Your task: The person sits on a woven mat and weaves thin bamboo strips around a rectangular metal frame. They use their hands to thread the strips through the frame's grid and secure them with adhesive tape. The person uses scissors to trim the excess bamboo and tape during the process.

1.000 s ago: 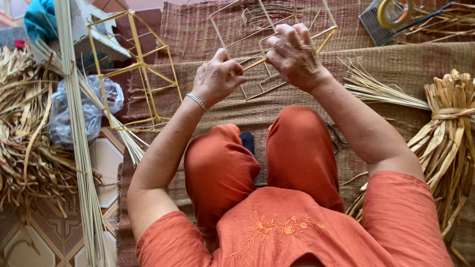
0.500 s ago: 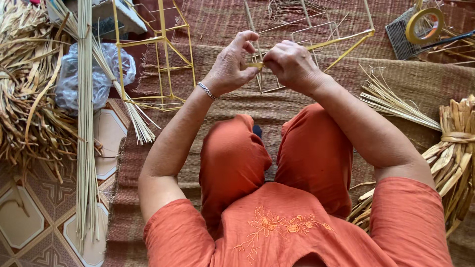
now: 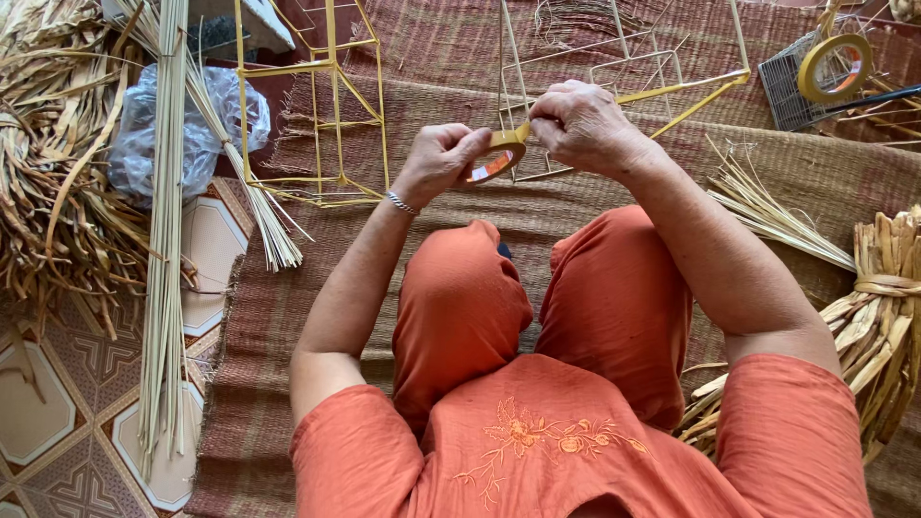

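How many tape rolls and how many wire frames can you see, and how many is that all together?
Tape rolls: 2, one in the left hand at, one on the mat at
Wire frames: 2, one yellow at, one under the right hand at
Total: 4

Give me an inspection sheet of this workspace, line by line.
Surface: woven mat laid over patterned floor tiles.
Job's things: tape roll in the left hand; right hand pinches the tape end at a wire frame.
Clutter: second yellow wire frame, bundle of thin sticks, dried leaf strips, plastic bag, spare tape roll, tied bundle.
Hands: both closed on tape; bracelet on left wrist.
Cables: nothing seen.
Surroundings: person seated in orange clothes, knees raised.
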